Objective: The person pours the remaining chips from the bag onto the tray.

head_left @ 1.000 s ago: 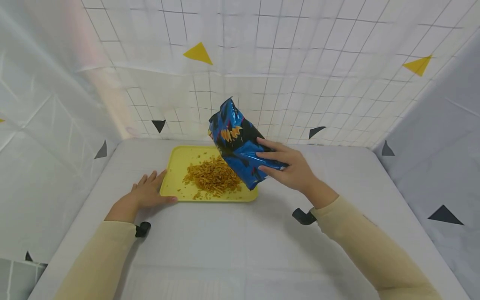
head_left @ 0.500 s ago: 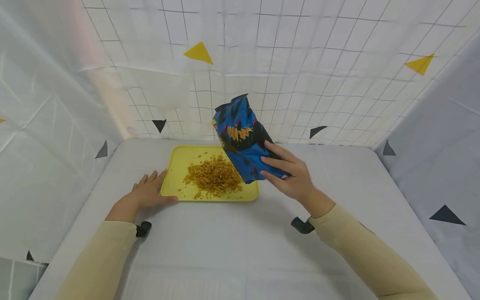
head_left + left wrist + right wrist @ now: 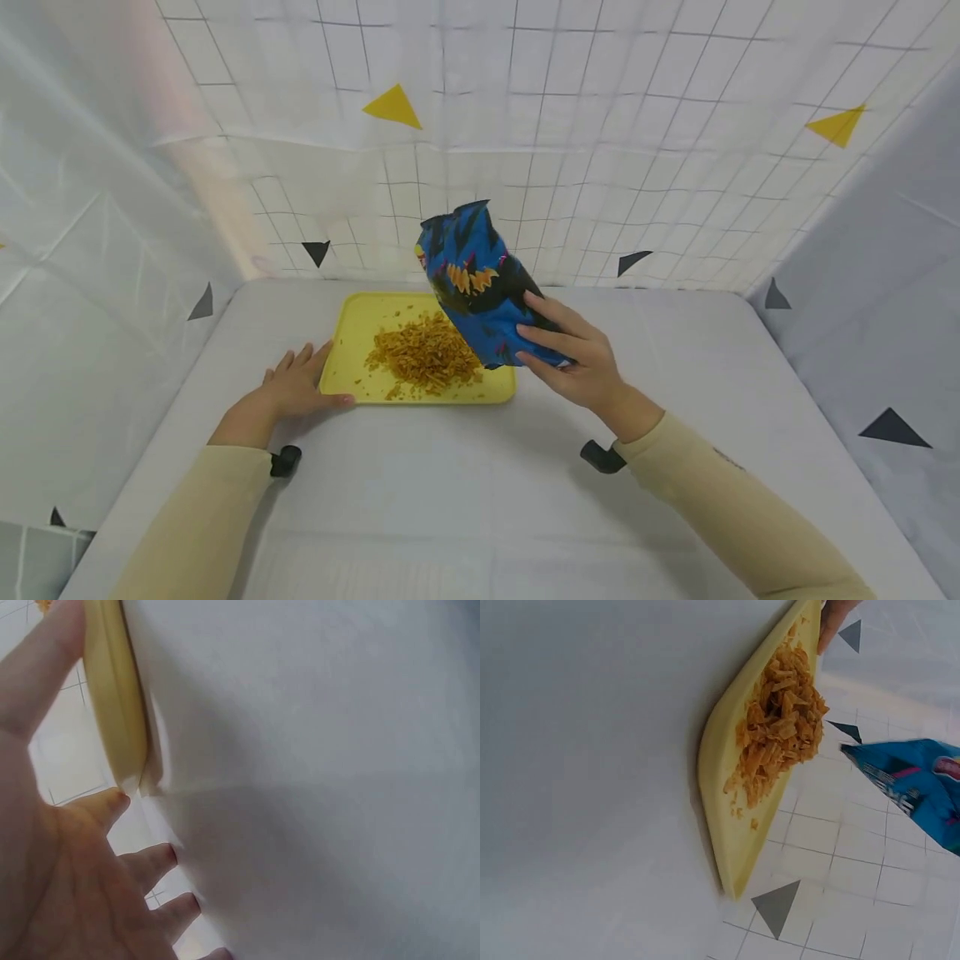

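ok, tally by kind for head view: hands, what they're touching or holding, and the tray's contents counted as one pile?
Hands: 2 (left hand, right hand)
Blue-and-black snack bag: 1
Yellow tray: 1
Pile of crushed chips: 1
Total: 5

Reaches forward and inward with left arm and right arm, both in long sleeves down to the wrists. Holds left hand low, with its fingers spread and pointing away and its thumb stretched out sideways, toward the right. Grips with right hand, raised higher, with three parted, gently curved fingers in sight from above and pointing left.
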Motion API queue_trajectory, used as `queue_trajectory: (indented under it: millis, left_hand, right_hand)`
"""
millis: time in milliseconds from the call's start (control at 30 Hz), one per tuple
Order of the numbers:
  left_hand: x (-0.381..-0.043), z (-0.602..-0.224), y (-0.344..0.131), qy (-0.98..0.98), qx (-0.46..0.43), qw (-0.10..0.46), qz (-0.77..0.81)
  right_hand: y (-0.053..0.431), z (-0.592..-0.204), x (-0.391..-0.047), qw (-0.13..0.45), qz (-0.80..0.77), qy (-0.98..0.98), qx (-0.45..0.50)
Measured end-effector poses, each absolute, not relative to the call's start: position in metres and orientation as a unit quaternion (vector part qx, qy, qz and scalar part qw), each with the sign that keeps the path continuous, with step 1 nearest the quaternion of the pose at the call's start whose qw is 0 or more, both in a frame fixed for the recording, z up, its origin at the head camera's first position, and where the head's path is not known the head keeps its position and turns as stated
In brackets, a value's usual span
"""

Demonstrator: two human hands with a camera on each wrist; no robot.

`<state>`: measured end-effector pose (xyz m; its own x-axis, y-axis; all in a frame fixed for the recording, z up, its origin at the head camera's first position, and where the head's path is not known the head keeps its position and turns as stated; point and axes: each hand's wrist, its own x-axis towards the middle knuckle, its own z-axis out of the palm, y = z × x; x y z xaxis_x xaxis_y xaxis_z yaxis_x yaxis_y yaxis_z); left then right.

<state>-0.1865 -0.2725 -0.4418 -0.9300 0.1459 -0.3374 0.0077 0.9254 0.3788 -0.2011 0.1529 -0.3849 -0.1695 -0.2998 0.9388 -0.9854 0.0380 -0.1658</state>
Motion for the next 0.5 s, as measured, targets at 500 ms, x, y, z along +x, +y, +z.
queue_trajectory:
  millis: [500]
  left_hand:
    - [-0.184,-0.439,-0.272,0.964,0.042,0.178,0.194]
  right_hand:
    - [0.177,-0.388,-0.198,0.338,0.436,-0.674,0.491]
